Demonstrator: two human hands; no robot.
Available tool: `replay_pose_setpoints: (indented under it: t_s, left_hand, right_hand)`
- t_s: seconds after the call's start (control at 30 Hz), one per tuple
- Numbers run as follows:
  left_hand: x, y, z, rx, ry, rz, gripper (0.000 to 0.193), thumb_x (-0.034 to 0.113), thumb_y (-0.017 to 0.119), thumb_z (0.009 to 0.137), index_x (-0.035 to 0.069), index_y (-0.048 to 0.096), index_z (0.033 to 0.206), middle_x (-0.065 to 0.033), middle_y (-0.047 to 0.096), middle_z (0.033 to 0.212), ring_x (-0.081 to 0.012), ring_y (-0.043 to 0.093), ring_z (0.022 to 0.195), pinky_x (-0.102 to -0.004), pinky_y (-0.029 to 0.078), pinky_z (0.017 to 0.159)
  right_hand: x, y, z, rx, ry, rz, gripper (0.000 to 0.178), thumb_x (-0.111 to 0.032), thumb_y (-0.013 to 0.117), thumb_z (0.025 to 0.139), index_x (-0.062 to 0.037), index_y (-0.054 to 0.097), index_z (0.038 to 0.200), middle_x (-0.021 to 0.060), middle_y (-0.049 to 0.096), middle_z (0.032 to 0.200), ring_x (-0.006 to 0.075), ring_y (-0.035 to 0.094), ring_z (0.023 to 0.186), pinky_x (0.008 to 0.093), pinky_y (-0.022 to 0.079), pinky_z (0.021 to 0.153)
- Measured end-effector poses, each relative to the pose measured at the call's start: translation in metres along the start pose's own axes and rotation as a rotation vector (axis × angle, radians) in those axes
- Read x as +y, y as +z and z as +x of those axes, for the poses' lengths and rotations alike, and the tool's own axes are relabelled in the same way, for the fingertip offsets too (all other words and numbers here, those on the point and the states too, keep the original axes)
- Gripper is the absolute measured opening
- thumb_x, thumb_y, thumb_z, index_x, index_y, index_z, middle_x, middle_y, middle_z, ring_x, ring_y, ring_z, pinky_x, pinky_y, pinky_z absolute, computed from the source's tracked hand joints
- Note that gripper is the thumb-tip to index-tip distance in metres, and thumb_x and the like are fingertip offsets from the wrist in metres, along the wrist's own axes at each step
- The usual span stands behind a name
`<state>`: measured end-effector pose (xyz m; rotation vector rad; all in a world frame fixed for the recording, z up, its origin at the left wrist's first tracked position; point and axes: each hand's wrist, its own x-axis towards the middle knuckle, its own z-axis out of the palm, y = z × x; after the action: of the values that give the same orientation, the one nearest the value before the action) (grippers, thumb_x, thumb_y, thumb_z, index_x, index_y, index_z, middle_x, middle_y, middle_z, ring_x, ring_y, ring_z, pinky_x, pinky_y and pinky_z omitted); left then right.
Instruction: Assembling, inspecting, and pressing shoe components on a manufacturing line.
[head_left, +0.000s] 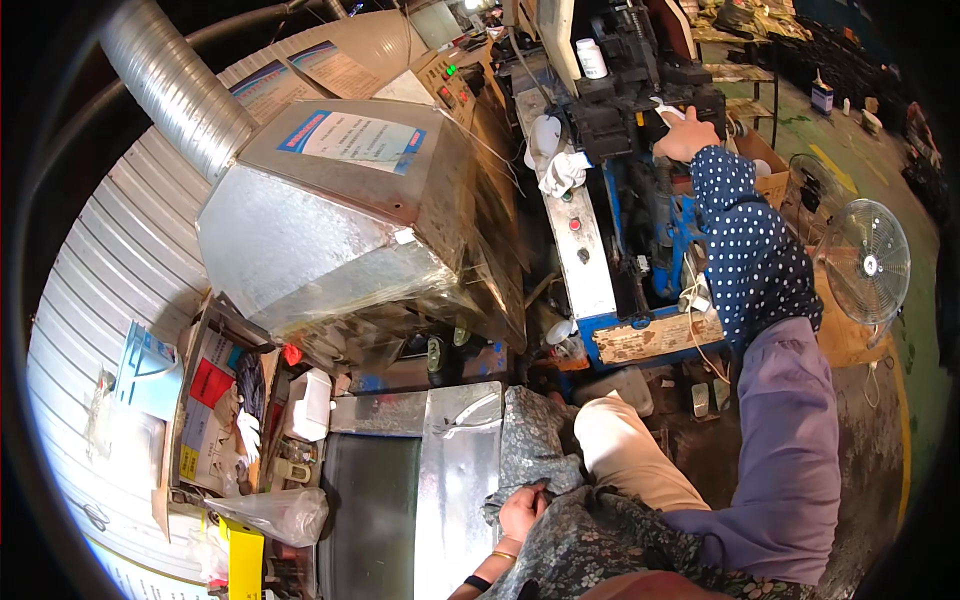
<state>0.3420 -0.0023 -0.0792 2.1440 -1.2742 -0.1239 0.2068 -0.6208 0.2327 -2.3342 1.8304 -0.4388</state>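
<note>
My right hand (687, 137), in a dark polka-dot sleeve, reaches up to a black machine (612, 122). Its fingers pinch a small whitish piece (672, 118) against the front of the machine; the exact kind is too small to tell. Low in the middle, my left hand (520, 512) rests curled against a dark floral cloth (545, 440) over my lap. The fingertips are partly hidden, so anything inside them does not show. A white bottle (591, 60) stands on the machine. Crumpled white cloth (563, 174) lies on the light panel beside it.
A sheet-metal hood (310, 235) with a duct (180, 85) fills the upper left. Below it sits a metal-edged bench (460, 420). Shelving at left holds a white jug (308, 405) and a plastic bag (280, 515). Fans (868, 262) stand at right, near a cardboard box (768, 170).
</note>
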Motion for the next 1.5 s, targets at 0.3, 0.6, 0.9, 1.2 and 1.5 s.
replay_pose_setpoints:
  t_s: [0.3,0.6,0.9,1.2,1.5]
  left_hand:
    - [-0.001,0.003,0.001,0.015,0.015,0.005,0.014,0.016,0.066,0.088,0.008,0.073,0.097,-0.0113,0.070,0.084,-0.0314,0.069,0.077,-0.0401,0.055,0.068]
    - [-0.003,0.003,-0.002,0.018,-0.007,-0.001,0.014,0.016,0.066,0.088,0.009,0.073,0.097,-0.0112,0.071,0.087,-0.0315,0.070,0.081,-0.0405,0.056,0.070]
    - [-0.005,0.001,-0.002,-0.005,-0.014,-0.020,0.013,0.016,0.065,0.088,0.009,0.073,0.096,-0.0114,0.072,0.090,-0.0319,0.071,0.083,-0.0409,0.057,0.072]
    - [-0.015,0.006,-0.004,0.024,0.050,-0.005,0.014,0.017,0.065,0.086,0.012,0.074,0.096,-0.0097,0.073,0.088,-0.0316,0.071,0.078,-0.0425,0.057,0.069]
    - [-0.010,0.002,-0.007,0.023,-0.008,-0.075,0.014,0.015,0.063,0.088,0.010,0.074,0.096,-0.0124,0.072,0.091,-0.0334,0.070,0.083,-0.0419,0.057,0.073]
  right_hand:
    - [0.001,0.007,-0.011,0.103,0.048,0.096,0.087,-0.041,0.072,0.075,-0.0249,0.043,0.155,0.0291,0.031,0.157,0.0470,0.045,0.136,0.0489,0.043,0.110]
    - [0.001,0.005,-0.014,0.060,0.021,0.068,0.089,-0.045,0.071,0.076,-0.0225,0.041,0.156,0.0257,0.039,0.151,0.0447,0.046,0.135,0.0492,0.042,0.110]
    - [0.003,0.007,-0.016,0.097,-0.001,0.068,0.085,-0.045,0.071,0.078,-0.0211,0.043,0.155,0.0250,0.042,0.149,0.0456,0.048,0.132,0.0489,0.044,0.108]
    - [0.040,0.043,-0.056,0.193,-0.120,-0.069,0.087,-0.044,0.072,0.077,-0.0203,0.040,0.155,0.0308,0.039,0.144,0.0501,0.052,0.121,0.0502,0.047,0.103]
    - [0.066,0.064,-0.105,0.406,-0.220,0.314,0.083,-0.032,0.079,0.067,-0.0167,0.054,0.145,0.0313,0.049,0.140,0.0472,0.051,0.127,0.0488,0.044,0.108]
